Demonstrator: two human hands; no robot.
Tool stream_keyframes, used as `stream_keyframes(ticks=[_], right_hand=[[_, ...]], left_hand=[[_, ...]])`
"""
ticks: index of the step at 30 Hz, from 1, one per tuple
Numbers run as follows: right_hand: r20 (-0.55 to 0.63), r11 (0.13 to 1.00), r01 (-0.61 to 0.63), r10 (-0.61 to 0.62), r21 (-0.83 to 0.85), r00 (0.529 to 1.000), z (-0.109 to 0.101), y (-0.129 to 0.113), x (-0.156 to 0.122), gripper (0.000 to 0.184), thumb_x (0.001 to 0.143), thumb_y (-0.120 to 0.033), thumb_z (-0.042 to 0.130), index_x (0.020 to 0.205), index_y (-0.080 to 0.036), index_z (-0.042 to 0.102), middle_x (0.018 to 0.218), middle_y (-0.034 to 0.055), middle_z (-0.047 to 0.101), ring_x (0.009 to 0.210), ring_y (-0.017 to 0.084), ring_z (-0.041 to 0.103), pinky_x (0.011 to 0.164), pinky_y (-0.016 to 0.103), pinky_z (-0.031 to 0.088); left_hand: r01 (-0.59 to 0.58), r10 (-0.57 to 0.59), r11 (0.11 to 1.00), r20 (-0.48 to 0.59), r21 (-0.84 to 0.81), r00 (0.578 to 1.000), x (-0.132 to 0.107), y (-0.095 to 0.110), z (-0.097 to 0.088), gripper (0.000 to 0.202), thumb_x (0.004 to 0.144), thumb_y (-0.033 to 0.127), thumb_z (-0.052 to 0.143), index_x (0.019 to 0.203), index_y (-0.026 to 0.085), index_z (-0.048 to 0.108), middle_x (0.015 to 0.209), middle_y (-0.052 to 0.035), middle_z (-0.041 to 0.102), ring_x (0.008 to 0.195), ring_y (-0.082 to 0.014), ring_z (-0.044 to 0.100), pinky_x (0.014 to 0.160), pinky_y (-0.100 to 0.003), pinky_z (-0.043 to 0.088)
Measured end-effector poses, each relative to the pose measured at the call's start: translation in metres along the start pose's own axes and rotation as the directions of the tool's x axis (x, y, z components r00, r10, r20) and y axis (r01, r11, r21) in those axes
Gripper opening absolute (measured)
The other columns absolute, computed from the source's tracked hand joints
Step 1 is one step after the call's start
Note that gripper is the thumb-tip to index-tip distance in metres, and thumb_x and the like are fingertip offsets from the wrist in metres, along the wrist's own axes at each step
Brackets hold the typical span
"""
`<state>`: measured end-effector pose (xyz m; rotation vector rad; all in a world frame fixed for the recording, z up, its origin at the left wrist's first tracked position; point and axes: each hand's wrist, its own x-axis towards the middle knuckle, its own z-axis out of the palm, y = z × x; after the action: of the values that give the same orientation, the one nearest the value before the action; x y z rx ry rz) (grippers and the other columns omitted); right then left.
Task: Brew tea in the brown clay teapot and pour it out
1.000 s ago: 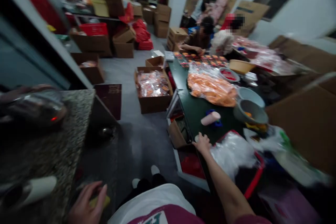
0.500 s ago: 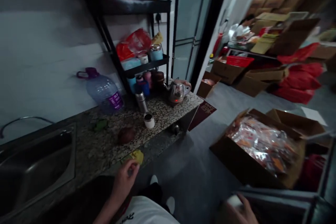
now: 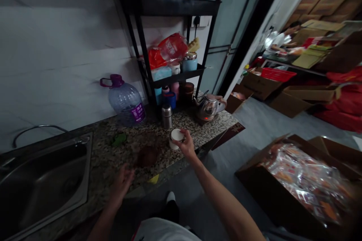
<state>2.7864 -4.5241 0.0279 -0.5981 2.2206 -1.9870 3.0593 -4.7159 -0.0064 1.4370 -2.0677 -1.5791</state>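
My right hand [image 3: 186, 144] reaches over the granite counter [image 3: 113, 158] and grips a small white cup [image 3: 175, 139] by its top, with the fingers over the rim. My left hand [image 3: 122, 184] hangs open above the counter's front edge and holds nothing. A small yellow piece [image 3: 154, 179] lies on that edge, a little right of my left hand. Behind it sits a blurred brown round object [image 3: 147, 156], and a green scrap [image 3: 118, 139] lies further left.
A steel sink [image 3: 48, 184] fills the counter's left end. A purple-capped water jug [image 3: 126, 101], steel kettle [image 3: 209, 107] and black shelf rack [image 3: 169, 5] stand behind. At right is a cardboard box [image 3: 294, 184] of bagged goods. A person [image 3: 283, 39] works in the far room.
My view has swung left from the green table to the counter. My right hand has moved onto the white cup. The yellow piece has left my left hand and lies on the counter edge.
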Motion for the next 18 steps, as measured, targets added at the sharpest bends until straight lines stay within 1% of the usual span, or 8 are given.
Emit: stream_keyframes(ticks=[2,3,6,9,12,14,16,18], right_hand=[[0.008,0.999,-0.021,0.021,-0.029,1.0,0.005,0.012,0.005,0.052,0.063,-0.047,0.077,0.102,-0.019,0.056,0.115,0.0111,0.066,0.104,0.025,0.061,0.094,0.04,0.047],[0.019,0.999,-0.021,0.022,-0.038,1.0,0.005,0.017,0.006,0.052,0.064,-0.047,0.076,0.102,-0.019,0.056,0.115,0.0112,0.066,0.103,0.025,0.061,0.093,0.04,0.047],[0.061,0.996,0.017,-0.011,-0.09,0.998,0.003,0.022,0.008,0.05,0.067,-0.044,0.075,0.105,-0.019,0.055,0.116,0.0114,0.066,0.104,0.025,0.062,0.093,0.04,0.048],[0.123,0.978,0.094,-0.072,-0.185,0.99,0.001,0.023,0.008,0.051,0.069,-0.04,0.074,0.112,-0.02,0.055,0.12,0.0124,0.065,0.109,0.027,0.061,0.096,0.043,0.048],[0.173,0.959,0.156,-0.117,-0.237,0.978,0.0,0.029,0.004,0.056,0.072,-0.038,0.074,0.121,-0.021,0.053,0.121,0.0119,0.064,0.113,0.027,0.06,0.098,0.043,0.048],[0.173,0.956,0.162,-0.122,-0.243,0.977,0.0,0.036,0.0,0.062,0.074,-0.038,0.074,0.128,-0.021,0.05,0.125,0.0123,0.062,0.117,0.027,0.058,0.101,0.043,0.047],[0.163,0.961,0.137,-0.099,-0.24,0.982,0.001,0.048,-0.004,0.074,0.072,-0.041,0.075,0.137,-0.021,0.044,0.134,0.0143,0.057,0.124,0.029,0.055,0.106,0.045,0.045],[0.162,0.968,0.086,-0.048,-0.236,0.986,0.003,0.06,-0.007,0.091,0.067,-0.044,0.08,0.143,-0.019,0.037,0.14,0.017,0.053,0.13,0.032,0.052,0.11,0.048,0.042]], left_hand=[[0.069,-0.067,0.996,0.051,-0.05,0.996,0.006,0.005,0.004,0.088,0.071,0.069,0.062,0.14,0.018,0.043,0.118,-0.0158,0.061,0.075,-0.0213,0.067,0.069,-0.038,0.057],[0.093,-0.088,0.994,0.073,-0.065,0.993,0.008,0.008,0.006,0.087,0.069,0.07,0.062,0.137,0.018,0.046,0.115,-0.0148,0.062,0.072,-0.0196,0.066,0.067,-0.036,0.056],[0.185,-0.168,0.974,0.133,-0.131,0.977,0.013,0.018,0.01,0.087,0.062,0.073,0.067,0.125,0.015,0.053,0.095,-0.0092,0.066,0.066,-0.0172,0.063,0.06,-0.03,0.052],[0.289,-0.26,0.939,0.166,-0.187,0.951,0.018,0.022,0.011,0.092,0.052,0.075,0.073,0.117,0.013,0.054,0.075,-0.0023,0.063,0.061,-0.017,0.061,0.057,-0.028,0.048],[0.31,-0.263,0.929,0.23,-0.203,0.937,0.022,0.023,0.009,0.091,0.045,0.079,0.075,0.107,0.014,0.057,0.072,-0.0007,0.063,0.061,-0.0164,0.06,0.056,-0.027,0.045],[0.313,-0.261,0.931,0.259,-0.185,0.93,0.025,0.023,0.006,0.091,0.043,0.082,0.075,0.103,0.015,0.059,0.073,-0.0005,0.063,0.06,-0.0155,0.059,0.056,-0.027,0.044],[0.306,-0.26,0.944,0.289,-0.126,0.921,0.029,0.023,0.003,0.089,0.043,0.084,0.073,0.098,0.015,0.061,0.072,-0.0003,0.062,0.058,-0.0141,0.056,0.053,-0.025,0.041],[0.274,-0.237,0.959,0.321,-0.077,0.917,0.031,0.023,0.001,0.083,0.047,0.086,0.07,0.091,0.016,0.062,0.072,-0.0003,0.062,0.058,-0.0134,0.056,0.051,-0.024,0.039]])
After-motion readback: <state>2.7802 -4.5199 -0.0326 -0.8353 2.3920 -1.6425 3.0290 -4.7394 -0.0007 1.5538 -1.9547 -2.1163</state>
